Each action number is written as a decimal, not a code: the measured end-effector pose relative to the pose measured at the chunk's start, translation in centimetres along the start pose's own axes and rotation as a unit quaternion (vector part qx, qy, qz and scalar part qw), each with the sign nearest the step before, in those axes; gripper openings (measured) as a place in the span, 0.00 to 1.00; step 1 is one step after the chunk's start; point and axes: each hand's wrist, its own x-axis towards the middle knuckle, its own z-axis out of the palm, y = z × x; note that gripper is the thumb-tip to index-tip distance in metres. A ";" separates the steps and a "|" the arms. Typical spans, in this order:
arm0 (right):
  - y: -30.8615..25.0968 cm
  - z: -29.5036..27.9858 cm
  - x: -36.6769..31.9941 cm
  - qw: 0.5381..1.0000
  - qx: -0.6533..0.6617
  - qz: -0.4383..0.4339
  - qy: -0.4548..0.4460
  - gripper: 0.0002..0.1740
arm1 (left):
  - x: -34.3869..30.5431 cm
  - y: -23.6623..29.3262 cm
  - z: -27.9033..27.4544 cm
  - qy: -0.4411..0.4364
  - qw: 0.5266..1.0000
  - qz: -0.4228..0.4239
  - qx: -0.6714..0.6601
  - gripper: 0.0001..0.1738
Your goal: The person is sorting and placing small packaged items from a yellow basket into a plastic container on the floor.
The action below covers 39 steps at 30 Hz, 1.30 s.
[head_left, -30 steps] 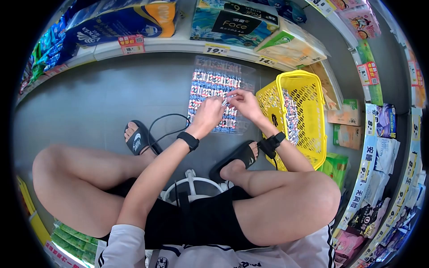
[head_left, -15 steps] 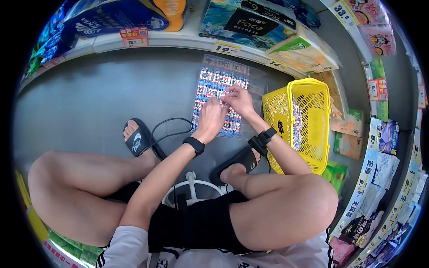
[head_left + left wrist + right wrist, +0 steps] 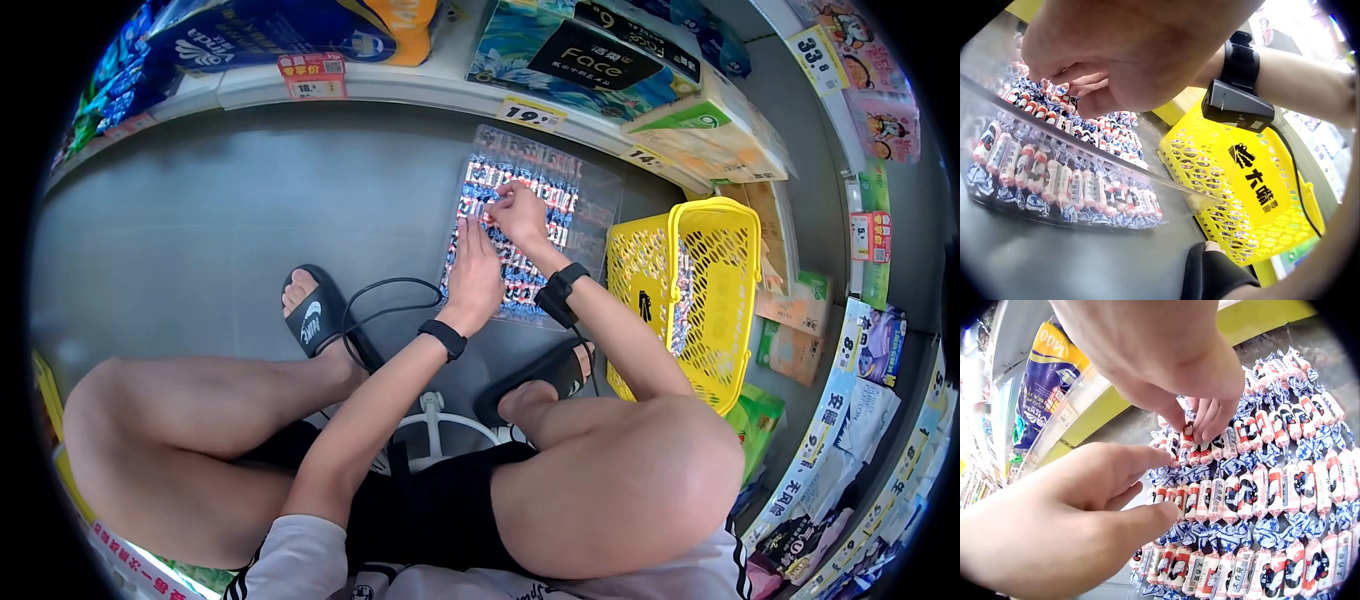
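Many red-and-white candies (image 3: pixel 1275 494) with twisted blue-and-white ends form rows; right-wrist view: right hand (image 3: pixel 1166 362), upper centre, pinches one; left hand (image 3: pixel 1079 512), lower left, is spread.

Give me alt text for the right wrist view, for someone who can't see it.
The right hand pinches a twist-wrapped candy among close rows of matching candies; the left hand, thumb and forefinger spread, is at their left edge. Behind is a blue package.

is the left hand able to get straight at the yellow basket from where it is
Probably not directly: the right forearm lies between the left hand and the yellow basket.
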 end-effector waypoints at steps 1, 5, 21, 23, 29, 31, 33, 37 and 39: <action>0.1 0.1 0.0 1.000 0.007 -0.008 0.003 0.20 | 0.1 0.1 -0.1 0.004 1.000 -0.004 -0.011 0.46; 0.1 1.0 -0.1 0.999 0.016 -0.034 0.018 0.19 | 0.0 0.1 -1.5 -0.015 0.999 -0.040 -0.027 0.48; -0.8 1.3 -1.9 0.997 0.014 -0.079 -0.011 0.14 | 0.3 -0.6 -0.9 -0.034 0.998 -0.004 0.047 0.48; -1.0 1.1 -2.1 0.994 -0.004 -0.106 0.000 0.14 | 0.3 -0.6 -1.0 -0.036 0.999 -0.006 0.038 0.48; -0.4 1.7 -2.1 0.987 -0.059 -0.150 0.026 0.16 | 0.4 -0.2 -1.8 -0.046 0.998 -0.028 0.021 0.49; -0.5 1.6 -1.9 0.987 -0.060 -0.147 0.023 0.16 | 0.3 -0.4 -1.2 -0.044 0.998 -0.011 0.045 0.49; -0.2 1.4 -2.0 0.984 -0.054 -0.172 0.010 0.18 | 0.2 -0.6 -0.7 -0.035 0.998 -0.003 0.057 0.49; -0.3 0.6 -2.6 0.989 -0.027 -0.144 -0.014 0.19 | 0.1 -0.5 -0.4 -0.026 0.999 -0.012 0.044 0.49; -0.5 0.2 -3.0 0.990 -0.051 -0.127 -0.019 0.21 | 0.2 -0.4 -0.7 -0.033 0.998 -0.002 0.050 0.50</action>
